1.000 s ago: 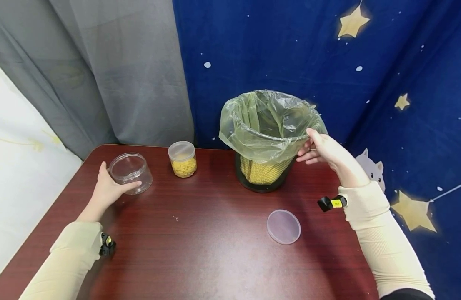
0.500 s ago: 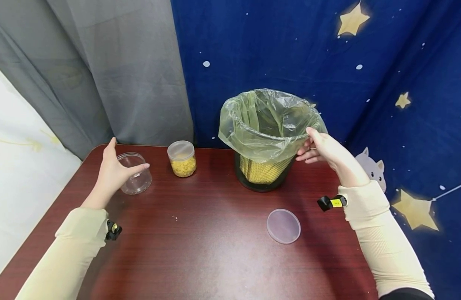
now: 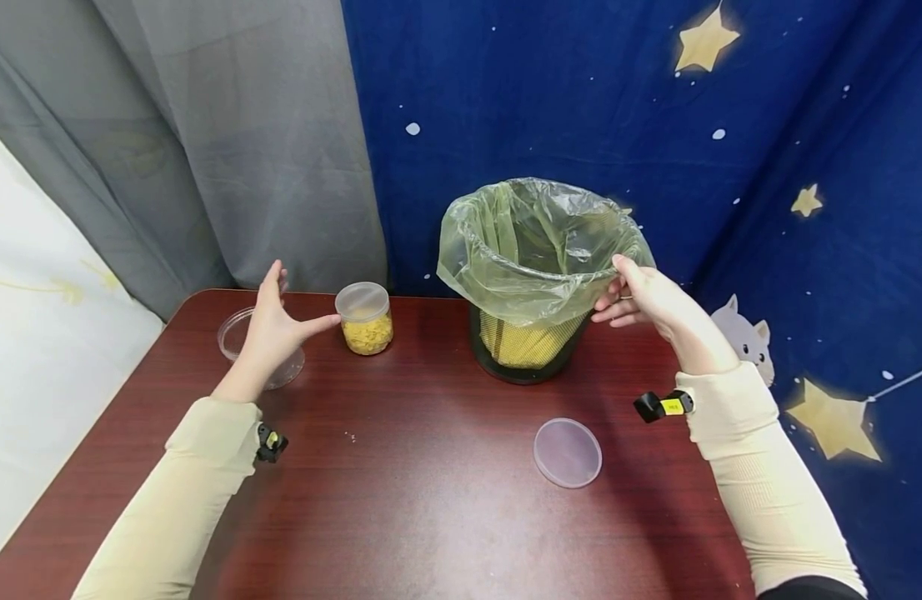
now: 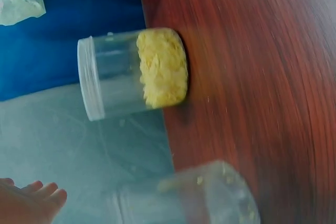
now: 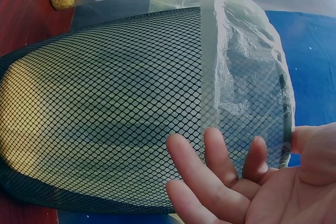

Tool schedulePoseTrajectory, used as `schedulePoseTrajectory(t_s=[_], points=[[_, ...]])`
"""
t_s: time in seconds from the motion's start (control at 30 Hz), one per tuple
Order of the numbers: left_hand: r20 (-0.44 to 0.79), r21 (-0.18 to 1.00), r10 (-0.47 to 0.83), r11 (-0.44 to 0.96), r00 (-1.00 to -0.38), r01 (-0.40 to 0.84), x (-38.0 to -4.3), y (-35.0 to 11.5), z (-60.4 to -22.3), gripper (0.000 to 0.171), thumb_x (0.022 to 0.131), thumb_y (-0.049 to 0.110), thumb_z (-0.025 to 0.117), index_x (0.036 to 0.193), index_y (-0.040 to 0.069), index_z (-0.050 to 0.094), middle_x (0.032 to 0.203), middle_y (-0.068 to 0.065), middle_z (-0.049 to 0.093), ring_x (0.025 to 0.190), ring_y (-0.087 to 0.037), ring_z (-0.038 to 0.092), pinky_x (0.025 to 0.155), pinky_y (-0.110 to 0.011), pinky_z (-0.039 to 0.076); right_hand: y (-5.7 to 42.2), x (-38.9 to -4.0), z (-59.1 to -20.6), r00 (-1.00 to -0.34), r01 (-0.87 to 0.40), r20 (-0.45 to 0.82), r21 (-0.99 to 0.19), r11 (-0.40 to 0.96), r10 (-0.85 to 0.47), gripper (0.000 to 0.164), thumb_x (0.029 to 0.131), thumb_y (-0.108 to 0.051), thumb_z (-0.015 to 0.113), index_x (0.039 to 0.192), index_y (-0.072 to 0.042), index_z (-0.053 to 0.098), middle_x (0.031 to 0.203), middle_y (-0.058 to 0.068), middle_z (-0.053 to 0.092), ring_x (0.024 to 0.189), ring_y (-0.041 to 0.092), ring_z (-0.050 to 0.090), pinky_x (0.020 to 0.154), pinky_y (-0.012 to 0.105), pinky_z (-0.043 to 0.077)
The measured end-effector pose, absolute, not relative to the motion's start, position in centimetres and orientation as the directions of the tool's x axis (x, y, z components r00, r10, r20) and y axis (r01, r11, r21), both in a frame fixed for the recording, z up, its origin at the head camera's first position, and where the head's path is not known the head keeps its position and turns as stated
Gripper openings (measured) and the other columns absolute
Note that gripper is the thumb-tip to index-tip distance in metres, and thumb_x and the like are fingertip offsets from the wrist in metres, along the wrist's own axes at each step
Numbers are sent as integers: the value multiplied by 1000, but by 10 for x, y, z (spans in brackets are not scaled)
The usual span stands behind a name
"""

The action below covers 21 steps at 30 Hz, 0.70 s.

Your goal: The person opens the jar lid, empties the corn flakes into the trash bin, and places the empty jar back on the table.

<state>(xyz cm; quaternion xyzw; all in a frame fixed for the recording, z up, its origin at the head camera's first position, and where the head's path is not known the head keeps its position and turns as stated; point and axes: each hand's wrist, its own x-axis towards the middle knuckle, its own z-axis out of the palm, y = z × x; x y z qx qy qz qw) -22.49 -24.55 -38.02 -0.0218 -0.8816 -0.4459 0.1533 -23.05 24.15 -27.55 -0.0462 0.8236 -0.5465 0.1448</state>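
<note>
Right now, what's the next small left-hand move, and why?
Probably ease the left hand right and close it around the lidded jar of yellow flakes: the hand is empty, thumb and fingers apart, and in the head view its thumb points at that jar. The right hand grips the mesh bin at its rim.

Left arm (image 3: 176, 492) extended forward | left hand (image 3: 273, 335): thumb spread wide, finger curl hard to judge | right arm (image 3: 769, 475) outstretched | right hand (image 3: 648, 302) gripping, thumb opposing loosely bent fingers
</note>
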Motion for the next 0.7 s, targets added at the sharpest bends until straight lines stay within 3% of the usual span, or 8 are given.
schedulePoseTrajectory(t_s=[0.27,0.5,0.7], points=[[223,858,-109,493,-969,142,-240,-228,-393,115,66,36,78,144,18,-3,147,-10,12,131,-25,19,103,-43,21,242,-230,-275,-955,83,-186,-915,395,-232,50,96,-44,24,87,3,40,72,3,63,71,19,65,64,34,51],[194,826,-112,555,-975,101,-253,-226,-416,116,66,37,78,143,6,-4,143,-23,15,130,-34,20,101,-48,23,242,-231,-275,-954,91,-193,-915,393,-230,48,96,-43,24,87,2,40,74,4,63,73,21,66,66,36,51],[135,832,-107,553,-985,54,-262,-225,-434,119,66,38,78,142,3,-8,142,-26,16,129,-38,19,101,-48,22,242,-231,-276,-955,97,-195,-916,389,-223,48,96,-43,24,87,2,40,73,4,63,73,21,66,64,35,51]])
